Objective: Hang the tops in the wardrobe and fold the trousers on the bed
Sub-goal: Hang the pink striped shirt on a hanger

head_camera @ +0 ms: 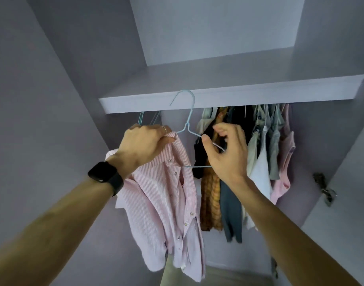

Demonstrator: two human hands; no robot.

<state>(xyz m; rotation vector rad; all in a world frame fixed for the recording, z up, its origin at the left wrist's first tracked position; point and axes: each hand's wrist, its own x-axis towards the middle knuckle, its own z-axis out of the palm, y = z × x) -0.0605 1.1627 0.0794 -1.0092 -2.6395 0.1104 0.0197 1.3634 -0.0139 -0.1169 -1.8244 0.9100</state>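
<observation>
A pink striped shirt (162, 195) is being fitted onto a blue wire hanger (189, 120) at the open wardrobe, just below its shelf (228, 93). The shirt's collar end is being gripped by the left hand (145, 142), fingers curled round the cloth. The hanger's sloping wire at 3 o'clock of the neck is being pinched between thumb and fingers of the right hand (226, 150). The rest of the shirt is hanging toward 6 o'clock.

The step is likely being served best if the bare wire arm is slid fully into the free shoulder, the collar centred under the hook, and only then the hook lifted to the rail, which is hidden behind the shelf.

One shirt and one hanger are being handled. A few empty hangers (150, 118) are showing at 11 o'clock of the left hand. The hung clothes (259, 153) at 3 o'clock are overlapping too much to be counted. No trousers or bed are being shown.
</observation>
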